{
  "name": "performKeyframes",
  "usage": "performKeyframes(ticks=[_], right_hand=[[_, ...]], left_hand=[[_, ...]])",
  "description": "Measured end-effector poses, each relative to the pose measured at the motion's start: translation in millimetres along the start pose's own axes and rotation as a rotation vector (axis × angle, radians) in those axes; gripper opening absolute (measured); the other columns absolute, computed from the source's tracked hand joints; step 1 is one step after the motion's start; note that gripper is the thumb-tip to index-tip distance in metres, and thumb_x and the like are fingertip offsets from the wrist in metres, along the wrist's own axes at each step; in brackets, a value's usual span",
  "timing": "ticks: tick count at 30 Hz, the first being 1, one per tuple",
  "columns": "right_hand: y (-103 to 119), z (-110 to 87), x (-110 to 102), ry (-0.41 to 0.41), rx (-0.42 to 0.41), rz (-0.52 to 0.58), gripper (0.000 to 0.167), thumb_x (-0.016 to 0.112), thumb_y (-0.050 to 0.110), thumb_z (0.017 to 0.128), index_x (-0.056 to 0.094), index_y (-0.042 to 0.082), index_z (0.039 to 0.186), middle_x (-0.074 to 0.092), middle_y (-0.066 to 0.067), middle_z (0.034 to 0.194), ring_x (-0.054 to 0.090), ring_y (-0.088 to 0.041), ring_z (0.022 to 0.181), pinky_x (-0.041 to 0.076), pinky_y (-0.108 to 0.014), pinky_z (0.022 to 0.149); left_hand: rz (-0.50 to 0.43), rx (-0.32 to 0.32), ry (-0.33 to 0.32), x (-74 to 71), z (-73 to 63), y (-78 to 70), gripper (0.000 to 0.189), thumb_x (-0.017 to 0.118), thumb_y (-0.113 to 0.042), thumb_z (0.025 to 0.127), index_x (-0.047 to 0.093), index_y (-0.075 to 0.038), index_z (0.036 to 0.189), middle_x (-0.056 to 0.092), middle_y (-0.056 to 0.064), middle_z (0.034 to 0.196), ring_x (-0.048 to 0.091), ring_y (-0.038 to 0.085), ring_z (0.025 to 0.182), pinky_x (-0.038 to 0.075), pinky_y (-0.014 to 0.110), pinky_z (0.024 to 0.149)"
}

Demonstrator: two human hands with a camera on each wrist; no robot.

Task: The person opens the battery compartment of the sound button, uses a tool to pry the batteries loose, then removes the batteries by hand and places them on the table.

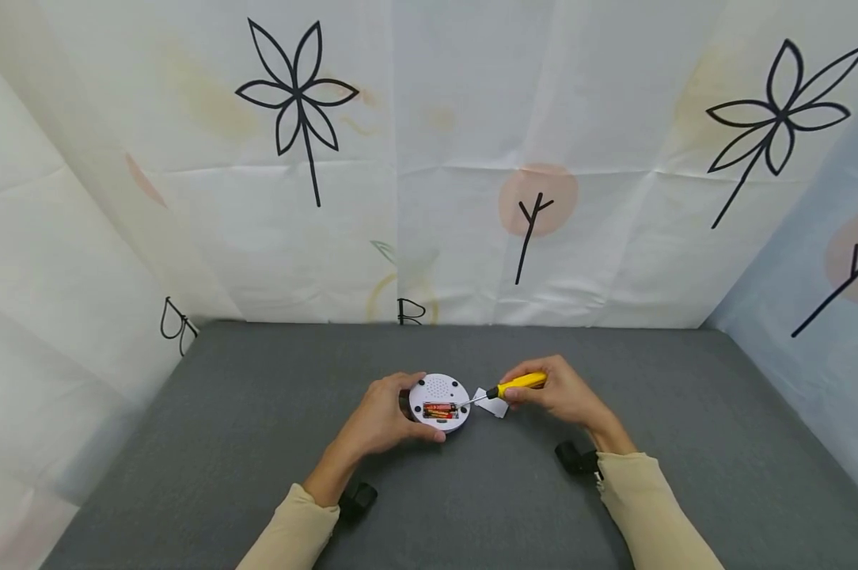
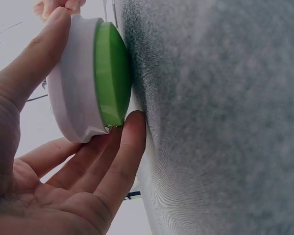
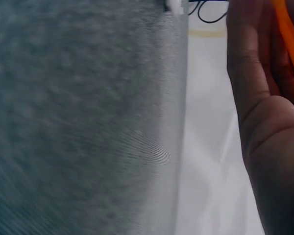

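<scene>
My left hand grips a round white push-button device by its rim, thumb on the near side and fingers round the far side. Its underside faces up, showing speaker holes, dark feet and an uncovered compartment with red-and-gold batteries. In the left wrist view the device's green dome faces the table, with fingertips right at its edge. A screwdriver with a yellow handle is held in my right hand. Its metal tip points left and meets the compartment's right end. The handle looks orange in the right wrist view.
A small flat white piece lies on the grey table under the screwdriver, just right of the device. White cloth walls with printed plants stand behind and at both sides. A black wrist camera hangs below the left wrist.
</scene>
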State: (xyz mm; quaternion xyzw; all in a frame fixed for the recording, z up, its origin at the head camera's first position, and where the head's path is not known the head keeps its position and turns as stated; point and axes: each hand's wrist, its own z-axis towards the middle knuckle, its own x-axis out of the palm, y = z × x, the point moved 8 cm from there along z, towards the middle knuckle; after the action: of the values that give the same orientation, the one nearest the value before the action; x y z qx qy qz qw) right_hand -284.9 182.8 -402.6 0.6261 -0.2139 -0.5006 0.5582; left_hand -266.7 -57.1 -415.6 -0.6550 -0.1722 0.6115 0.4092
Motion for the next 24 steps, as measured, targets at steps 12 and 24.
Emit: performKeyframes(ticks=[12, 24], right_hand=[[-15, 1.1, 3, 0.012, 0.027, 0.143, 0.019, 0.068, -0.005, 0.094, 0.068, -0.017, 0.109, 0.069, -0.026, 0.096, 0.073, -0.023, 0.079, 0.060, -0.043, 0.074], [-11, -1.4, -2, 0.005, 0.053, 0.109, 0.021, 0.073, 0.001, 0.092, 0.071, -0.012, 0.109, 0.070, -0.025, 0.096, 0.072, -0.032, 0.080, 0.059, -0.046, 0.076]], left_hand=[[-0.002, -0.027, 0.008, -2.1, 1.4, 5.4, 0.089, 0.100, -0.031, 0.062, 0.062, -0.003, 0.138, 0.066, 0.006, 0.119, 0.056, 0.023, 0.108, 0.047, 0.044, 0.093], [0.009, -0.023, 0.013, -2.2, 1.2, 3.3, 0.090, 0.100, -0.032, 0.062, 0.061, -0.003, 0.138, 0.066, 0.007, 0.118, 0.058, 0.023, 0.107, 0.048, 0.045, 0.093]])
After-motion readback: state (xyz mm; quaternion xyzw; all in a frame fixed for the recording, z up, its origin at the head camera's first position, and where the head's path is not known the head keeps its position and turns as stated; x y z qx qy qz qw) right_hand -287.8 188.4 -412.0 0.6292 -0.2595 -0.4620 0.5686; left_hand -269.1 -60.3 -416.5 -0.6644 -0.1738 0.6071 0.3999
